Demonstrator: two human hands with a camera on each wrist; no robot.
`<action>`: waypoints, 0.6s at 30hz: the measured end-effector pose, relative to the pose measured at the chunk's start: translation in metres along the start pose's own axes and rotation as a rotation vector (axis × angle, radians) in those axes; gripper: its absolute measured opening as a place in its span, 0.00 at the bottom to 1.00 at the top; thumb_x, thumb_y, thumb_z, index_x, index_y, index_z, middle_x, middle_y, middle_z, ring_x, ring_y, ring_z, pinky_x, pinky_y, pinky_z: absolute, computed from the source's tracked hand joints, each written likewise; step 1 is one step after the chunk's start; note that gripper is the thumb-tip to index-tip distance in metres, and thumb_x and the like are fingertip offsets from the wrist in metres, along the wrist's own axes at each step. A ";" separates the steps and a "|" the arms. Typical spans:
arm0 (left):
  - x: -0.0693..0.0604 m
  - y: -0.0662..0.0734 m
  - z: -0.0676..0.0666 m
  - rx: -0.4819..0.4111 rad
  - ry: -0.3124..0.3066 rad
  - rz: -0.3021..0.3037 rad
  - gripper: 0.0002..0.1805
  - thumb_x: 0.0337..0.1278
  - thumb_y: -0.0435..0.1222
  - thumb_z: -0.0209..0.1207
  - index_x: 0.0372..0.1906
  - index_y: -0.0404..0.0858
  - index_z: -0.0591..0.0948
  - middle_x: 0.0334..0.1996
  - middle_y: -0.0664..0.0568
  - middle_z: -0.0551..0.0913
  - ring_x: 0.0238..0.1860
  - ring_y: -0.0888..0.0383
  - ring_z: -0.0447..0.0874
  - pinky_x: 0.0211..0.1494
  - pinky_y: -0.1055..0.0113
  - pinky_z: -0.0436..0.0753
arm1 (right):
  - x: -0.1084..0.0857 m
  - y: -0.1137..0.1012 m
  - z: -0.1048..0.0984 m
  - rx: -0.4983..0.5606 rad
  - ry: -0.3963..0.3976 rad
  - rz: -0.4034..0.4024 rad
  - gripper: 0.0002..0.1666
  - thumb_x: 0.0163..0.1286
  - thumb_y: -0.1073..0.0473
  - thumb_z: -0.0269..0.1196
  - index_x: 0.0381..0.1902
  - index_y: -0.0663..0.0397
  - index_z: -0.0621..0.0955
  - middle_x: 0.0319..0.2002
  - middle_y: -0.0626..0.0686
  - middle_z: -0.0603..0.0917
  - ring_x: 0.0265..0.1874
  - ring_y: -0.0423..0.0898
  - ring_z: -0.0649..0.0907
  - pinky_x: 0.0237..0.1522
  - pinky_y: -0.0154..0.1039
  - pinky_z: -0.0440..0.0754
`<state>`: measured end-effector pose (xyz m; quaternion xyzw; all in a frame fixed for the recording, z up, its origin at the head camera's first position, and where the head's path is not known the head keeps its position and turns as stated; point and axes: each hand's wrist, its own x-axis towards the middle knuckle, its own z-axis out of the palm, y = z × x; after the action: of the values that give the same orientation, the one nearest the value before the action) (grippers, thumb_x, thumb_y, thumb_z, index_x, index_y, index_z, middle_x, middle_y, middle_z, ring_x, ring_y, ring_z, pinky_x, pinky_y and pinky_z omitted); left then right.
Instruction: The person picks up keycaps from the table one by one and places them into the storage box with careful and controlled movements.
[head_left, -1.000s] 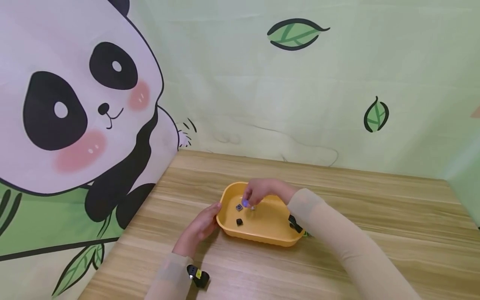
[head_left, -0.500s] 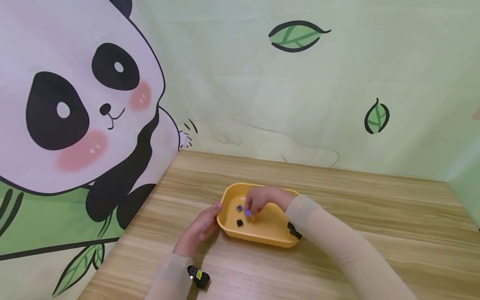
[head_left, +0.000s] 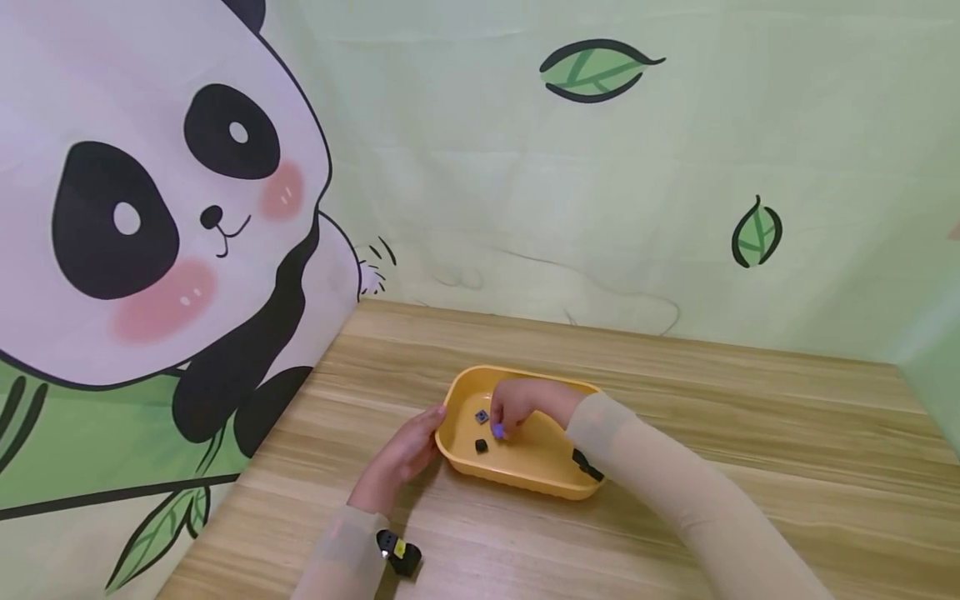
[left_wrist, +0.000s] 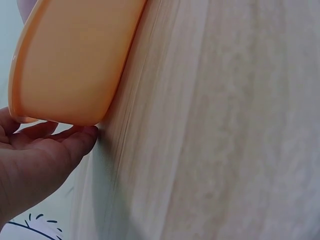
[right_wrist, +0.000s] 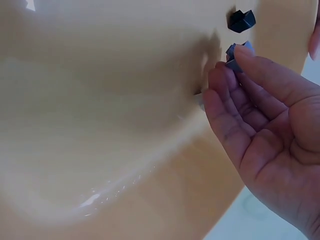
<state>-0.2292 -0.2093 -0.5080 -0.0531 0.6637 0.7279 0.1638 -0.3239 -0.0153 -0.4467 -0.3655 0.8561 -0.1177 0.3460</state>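
Note:
A yellow tub (head_left: 517,479) sits on the table. My right hand (head_left: 517,402) reaches down into it and pinches a small blue block (head_left: 498,431) between thumb and fingers, low over the tub floor. In the right wrist view the fingertips partly cover that blue block (right_wrist: 233,62). Just beyond it lies a small black block (right_wrist: 242,21). A grey square piece (head_left: 482,416) lies near the tub's left end. Behind my right fingers a pale piece (right_wrist: 200,100) shows only in part. My left hand (head_left: 405,450) touches the tub's left end from outside, its fingertips at the wall (left_wrist: 65,65).
The wooden table (head_left: 750,417) meets a light green backdrop (head_left: 480,167) printed with a panda and leaves. Black wrist devices are strapped to both arms, the left device (head_left: 399,553) close above the tabletop.
My right hand has moved lower and slightly toward the near side of the tub, carrying the blue block. My left hand stays at the tub's left end.

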 end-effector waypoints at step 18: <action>-0.001 -0.001 0.001 0.033 -0.020 0.038 0.30 0.83 0.35 0.27 0.79 0.23 0.48 0.79 0.26 0.52 0.80 0.34 0.53 0.84 0.42 0.55 | 0.010 0.006 0.002 -0.054 -0.003 0.000 0.10 0.61 0.71 0.70 0.42 0.61 0.89 0.29 0.45 0.83 0.27 0.34 0.72 0.29 0.22 0.69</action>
<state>-0.2277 -0.2083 -0.5089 -0.0304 0.6750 0.7202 0.1573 -0.3307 -0.0181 -0.4566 -0.3747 0.8585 -0.0938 0.3372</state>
